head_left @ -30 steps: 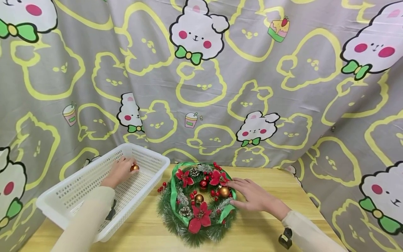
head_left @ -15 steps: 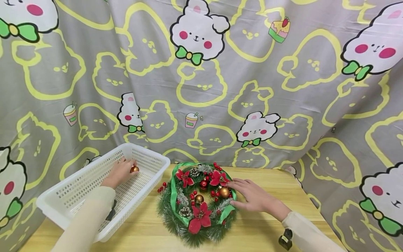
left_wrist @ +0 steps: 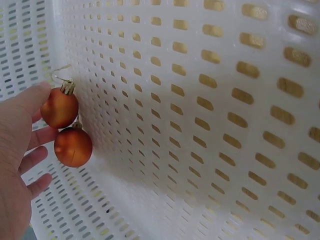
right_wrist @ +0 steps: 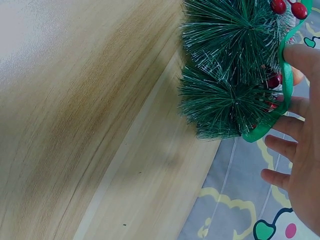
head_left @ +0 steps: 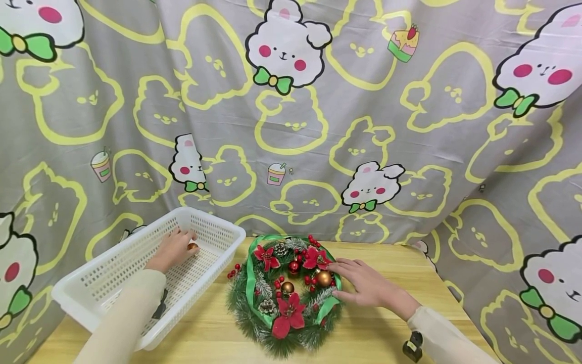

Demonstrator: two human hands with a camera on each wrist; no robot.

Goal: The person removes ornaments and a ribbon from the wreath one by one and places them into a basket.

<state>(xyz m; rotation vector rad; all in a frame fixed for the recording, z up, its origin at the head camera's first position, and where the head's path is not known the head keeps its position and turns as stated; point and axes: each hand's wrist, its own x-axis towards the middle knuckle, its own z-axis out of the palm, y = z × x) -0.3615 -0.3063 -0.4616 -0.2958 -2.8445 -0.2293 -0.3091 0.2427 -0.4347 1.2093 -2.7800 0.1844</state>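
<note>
My left hand (head_left: 175, 247) reaches into a white perforated plastic basket (head_left: 213, 227). In the left wrist view, its thumb and index finger pinch a copper-orange Christmas ball (left_wrist: 60, 109) with a gold cap and wire hook. A second orange ball (left_wrist: 73, 147) hangs or lies just below the first, against the basket wall. My right hand (head_left: 370, 285) touches the right edge of a green Christmas wreath (head_left: 286, 346), fingers extended. The thumb lies on its green ribbon (right_wrist: 286, 80). Red poinsettias (head_left: 288, 314), pinecones (head_left: 268, 306), red berries and copper balls (head_left: 324, 277) decorate the wreath.
Basket and wreath stand side by side on a light wood table (head_left: 382, 333). A grey curtain (head_left: 309, 167) with bear and rabbit prints hangs behind and on both sides. A dark device (head_left: 413, 346) sits at the right wrist.
The left fingers have moved slightly over the ball in the basket, so less of it shows in the head view. The right hand and the wreath have stayed in place.
</note>
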